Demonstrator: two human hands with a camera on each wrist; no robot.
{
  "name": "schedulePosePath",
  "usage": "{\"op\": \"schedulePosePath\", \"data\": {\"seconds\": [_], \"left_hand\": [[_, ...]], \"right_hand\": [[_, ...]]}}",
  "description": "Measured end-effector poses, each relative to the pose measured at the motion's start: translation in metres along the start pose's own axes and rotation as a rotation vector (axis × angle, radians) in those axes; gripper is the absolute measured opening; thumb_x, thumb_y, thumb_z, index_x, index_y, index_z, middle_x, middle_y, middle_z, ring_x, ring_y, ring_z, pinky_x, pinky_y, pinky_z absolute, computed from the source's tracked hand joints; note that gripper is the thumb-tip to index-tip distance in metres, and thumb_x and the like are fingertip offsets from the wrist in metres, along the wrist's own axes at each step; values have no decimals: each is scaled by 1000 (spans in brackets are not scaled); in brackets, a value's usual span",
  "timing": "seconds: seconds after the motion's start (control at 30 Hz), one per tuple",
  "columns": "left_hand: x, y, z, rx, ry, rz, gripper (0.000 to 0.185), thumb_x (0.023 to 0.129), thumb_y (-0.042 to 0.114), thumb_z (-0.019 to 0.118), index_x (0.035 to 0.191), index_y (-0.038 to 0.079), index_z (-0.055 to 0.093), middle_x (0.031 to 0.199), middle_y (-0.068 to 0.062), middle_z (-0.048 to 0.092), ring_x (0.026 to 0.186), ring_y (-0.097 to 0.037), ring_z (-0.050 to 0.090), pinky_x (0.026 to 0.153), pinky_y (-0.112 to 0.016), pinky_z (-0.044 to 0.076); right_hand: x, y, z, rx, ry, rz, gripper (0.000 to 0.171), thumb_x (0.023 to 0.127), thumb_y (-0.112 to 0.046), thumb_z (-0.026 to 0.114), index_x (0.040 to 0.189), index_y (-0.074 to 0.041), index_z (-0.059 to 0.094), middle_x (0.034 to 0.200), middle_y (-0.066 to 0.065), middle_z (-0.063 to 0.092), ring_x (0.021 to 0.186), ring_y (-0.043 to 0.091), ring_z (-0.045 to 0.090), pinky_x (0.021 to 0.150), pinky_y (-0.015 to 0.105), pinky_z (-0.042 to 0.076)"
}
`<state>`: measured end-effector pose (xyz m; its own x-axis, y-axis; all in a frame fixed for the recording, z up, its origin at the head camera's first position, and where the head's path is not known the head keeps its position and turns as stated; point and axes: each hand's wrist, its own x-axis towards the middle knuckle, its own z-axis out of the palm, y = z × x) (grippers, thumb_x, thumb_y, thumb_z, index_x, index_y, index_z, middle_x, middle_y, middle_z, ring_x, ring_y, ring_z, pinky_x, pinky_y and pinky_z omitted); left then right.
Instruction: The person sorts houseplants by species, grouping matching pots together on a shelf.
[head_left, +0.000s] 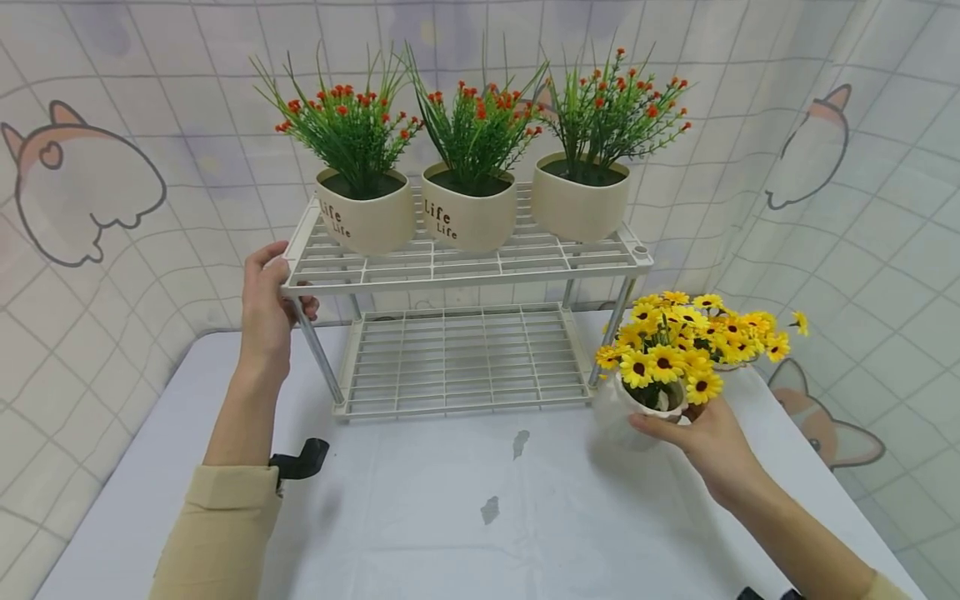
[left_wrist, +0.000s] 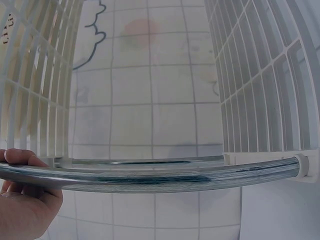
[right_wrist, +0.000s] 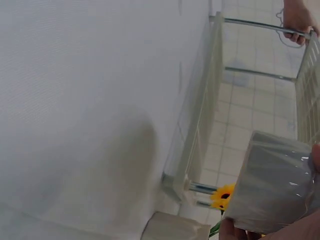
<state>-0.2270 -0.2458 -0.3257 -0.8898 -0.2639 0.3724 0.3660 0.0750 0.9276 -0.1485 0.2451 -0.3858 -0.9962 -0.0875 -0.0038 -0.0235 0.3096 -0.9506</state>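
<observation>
At the upper left corner of a white two-tier wire shelf (head_left: pixel 465 282), my left hand (head_left: pixel 266 308) grips the frame. The left wrist view shows its fingers (left_wrist: pixel 25 157) curled around the metal post (left_wrist: pixel 150 180). My right hand (head_left: pixel 708 450) holds a white flowerpot (head_left: pixel 626 412) of yellow daisies (head_left: pixel 663 362) by its rim, beside the shelf's right front post. In the right wrist view the held pot (right_wrist: pixel 272 185) is above the table, apart from it, with a shadow below. The lower tier (head_left: pixel 465 358) bears no pot.
Three cream pots (head_left: pixel 468 212) with red-flowered plants stand in a row on the upper tier. Behind my right hand is a second yellow daisy plant (head_left: pixel 742 333); its pot (right_wrist: pixel 172 227) is on the table. The white tablecloth (head_left: pixel 420 500) has two grey patches.
</observation>
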Motion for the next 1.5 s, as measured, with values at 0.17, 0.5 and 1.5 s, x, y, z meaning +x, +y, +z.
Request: {"op": "schedulePosePath", "data": {"seconds": [0.17,0.5,1.5], "left_hand": [[0,0,-1,-2,2,-1,45,106,34,36,148,16,38,88,-4,57,64,-15,47,62,-24,45],[0,-1,-2,-11,1,-5,44,106,33,36,147,16,38,87,-4,57,64,-16,48,62,-24,46],[0,1,0,-13,5,0,46,106,33,37,148,15,38,85,-4,56,64,-15,47,63,-24,45]], "right_hand": [[2,-6,9,26,-19,-2,97,87,-21,85,163,-21,23,159,4,37,130,21,43,90,22,49],[12,-11,22,22,-49,19,99,86,-24,86,163,-17,22,160,4,35,136,26,38,95,25,45],[51,-6,89,130,-108,40,104,81,-17,90,159,-9,21,160,14,33,149,33,28,119,53,23]]}}
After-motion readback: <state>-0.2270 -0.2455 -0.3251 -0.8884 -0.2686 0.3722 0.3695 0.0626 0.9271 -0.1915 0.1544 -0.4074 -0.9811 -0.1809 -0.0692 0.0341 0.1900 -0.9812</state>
